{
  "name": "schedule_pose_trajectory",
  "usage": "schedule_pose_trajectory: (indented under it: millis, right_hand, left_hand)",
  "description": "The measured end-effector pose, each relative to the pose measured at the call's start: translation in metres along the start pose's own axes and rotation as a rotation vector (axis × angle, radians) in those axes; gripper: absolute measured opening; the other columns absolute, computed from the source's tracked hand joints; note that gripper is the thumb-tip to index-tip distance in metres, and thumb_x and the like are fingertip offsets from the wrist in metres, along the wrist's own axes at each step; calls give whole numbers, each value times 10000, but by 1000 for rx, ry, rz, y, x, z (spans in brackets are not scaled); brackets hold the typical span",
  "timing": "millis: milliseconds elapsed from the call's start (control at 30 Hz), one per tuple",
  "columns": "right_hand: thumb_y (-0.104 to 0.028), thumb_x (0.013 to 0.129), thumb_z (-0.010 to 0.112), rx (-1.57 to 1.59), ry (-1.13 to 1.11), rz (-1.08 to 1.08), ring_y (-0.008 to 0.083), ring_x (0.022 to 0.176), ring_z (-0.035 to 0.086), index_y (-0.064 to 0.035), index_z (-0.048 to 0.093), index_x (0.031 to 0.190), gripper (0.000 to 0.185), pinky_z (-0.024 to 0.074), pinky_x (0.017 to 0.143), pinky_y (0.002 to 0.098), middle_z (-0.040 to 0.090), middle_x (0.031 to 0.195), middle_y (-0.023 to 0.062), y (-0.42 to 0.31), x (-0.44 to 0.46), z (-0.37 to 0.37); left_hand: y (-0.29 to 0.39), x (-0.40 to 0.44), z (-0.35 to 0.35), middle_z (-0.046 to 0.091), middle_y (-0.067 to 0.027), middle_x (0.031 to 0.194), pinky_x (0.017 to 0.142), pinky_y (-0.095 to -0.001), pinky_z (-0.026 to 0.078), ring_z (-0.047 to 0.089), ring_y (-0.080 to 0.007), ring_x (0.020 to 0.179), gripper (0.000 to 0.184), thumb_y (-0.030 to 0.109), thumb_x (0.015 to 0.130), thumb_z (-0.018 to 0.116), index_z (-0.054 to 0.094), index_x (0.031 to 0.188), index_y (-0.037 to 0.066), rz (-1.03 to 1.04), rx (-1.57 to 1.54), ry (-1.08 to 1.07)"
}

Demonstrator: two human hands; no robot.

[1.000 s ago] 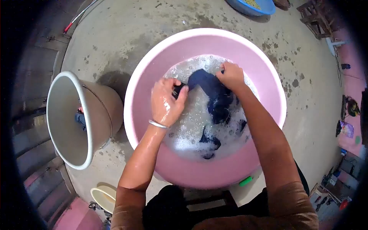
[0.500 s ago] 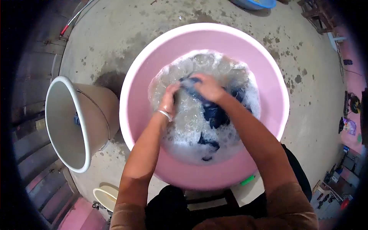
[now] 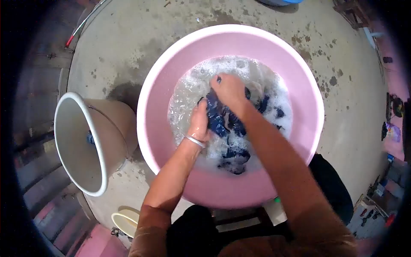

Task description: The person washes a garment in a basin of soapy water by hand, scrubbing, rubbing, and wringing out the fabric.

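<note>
Wet dark blue cloth (image 3: 217, 122), probably a garment, lies bunched in a large pink tub (image 3: 222, 190) of sudsy water (image 3: 186, 96). My right hand (image 3: 230, 91) is closed in a fist on the upper end of the cloth, and a dark bit pokes out between the fingers. To its left, my left hand (image 3: 199, 120) grips the cloth's side edge, with some fingers hidden behind it. A pale bracelet (image 3: 195, 141) circles my left wrist. More of the dark fabric (image 3: 235, 160) floats nearer to me, partly under foam.
Left of the tub a grey bucket (image 3: 113, 124) leans with its mouth toward the left, something blue inside. A small cream basin (image 3: 125, 222) is at the lower left. A blue basin (image 3: 280, 2) shows at the top edge. The concrete floor (image 3: 171, 25) has wet patches.
My right hand has turned into a tighter fist, slightly higher. My left hand has moved right and down against the cloth. The cloth between them now hangs more spread out.
</note>
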State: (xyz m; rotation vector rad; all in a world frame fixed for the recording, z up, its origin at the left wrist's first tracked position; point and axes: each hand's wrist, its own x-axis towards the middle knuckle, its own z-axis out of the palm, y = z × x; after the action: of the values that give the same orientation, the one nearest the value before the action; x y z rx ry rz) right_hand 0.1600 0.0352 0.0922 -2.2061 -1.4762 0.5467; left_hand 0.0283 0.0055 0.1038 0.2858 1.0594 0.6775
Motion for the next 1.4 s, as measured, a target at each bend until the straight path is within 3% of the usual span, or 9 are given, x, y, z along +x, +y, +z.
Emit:
schedule_pose_trajectory:
  millis: [167,367,467,600,733,900,933,1300,1400]
  right_hand:
    - [-386,850,583,88,-37,68,393,934,622,-25,636,982,388,481,836,475,643,976,248,49,29,-11]
    - [-260,822,632,-188,-490,-223,368,1001,618,-61,585,1140,379,492,847,450,643,1023,228,67,11,26]
    - [-158,836,575,336,-137,-89,313,921,652,-64,603,1146,325,507,795,412,658,988,202,91,15,42]
    - [-58,801,530,675,-652,1,140,728,573,-39,628,1029,249,496,708,319,616,881,65,-11,-58,-32]
    - [-187,774,671,568,-261,-286,321,685,611,-62,575,813,162,494,638,412,613,793,137,-65,-126,-45]
    - [-253,779,660,320,-82,-264,376,709,605,-77,555,757,207,492,634,457,618,763,140,-58,-112,1]
    - [-250,787,637,308,-22,-237,382,718,612,-76,581,761,184,495,639,461,630,773,156,-60,-101,4]
    - [-375,823,579,-116,76,-328,369,942,625,-65,649,971,351,494,833,454,651,1000,206,70,1,5]
    - [-347,845,552,-237,-532,-284,355,1022,608,-81,650,1049,349,472,884,457,635,1071,204,71,-3,15]
  left_hand:
    - [16,20,-48,552,-104,1003,856,-348,425,529,-269,964,265,103,783,685,570,1018,61,1082,1191,353]
    - [-20,24,-75,524,-190,1141,946,-402,409,506,-337,1071,406,302,765,654,571,1057,33,256,1652,214]
    - [-34,39,-85,544,-176,1245,918,-367,440,523,-291,1119,626,456,829,629,510,1218,-19,126,703,256]
    - [-16,27,-49,539,-133,1260,924,-455,439,530,-294,1112,744,637,861,510,487,1288,28,-147,-120,-52]
    - [9,23,-19,573,-115,1071,812,-360,515,557,-226,997,745,716,839,479,538,1140,37,-372,-495,79]
    - [-7,13,-21,585,-29,804,688,-298,509,567,-179,788,271,385,944,547,574,927,116,-3,-228,67]
    - [-2,10,-39,619,-40,859,781,-316,534,591,-180,861,213,343,931,548,590,942,134,-219,-438,-501]
    - [-11,25,-72,645,-20,930,760,-320,486,567,-149,774,247,298,889,661,599,1034,107,-66,53,191]
    - [-32,48,-95,635,-81,1032,885,-348,458,587,-227,934,296,200,856,650,596,1120,75,-149,30,265]
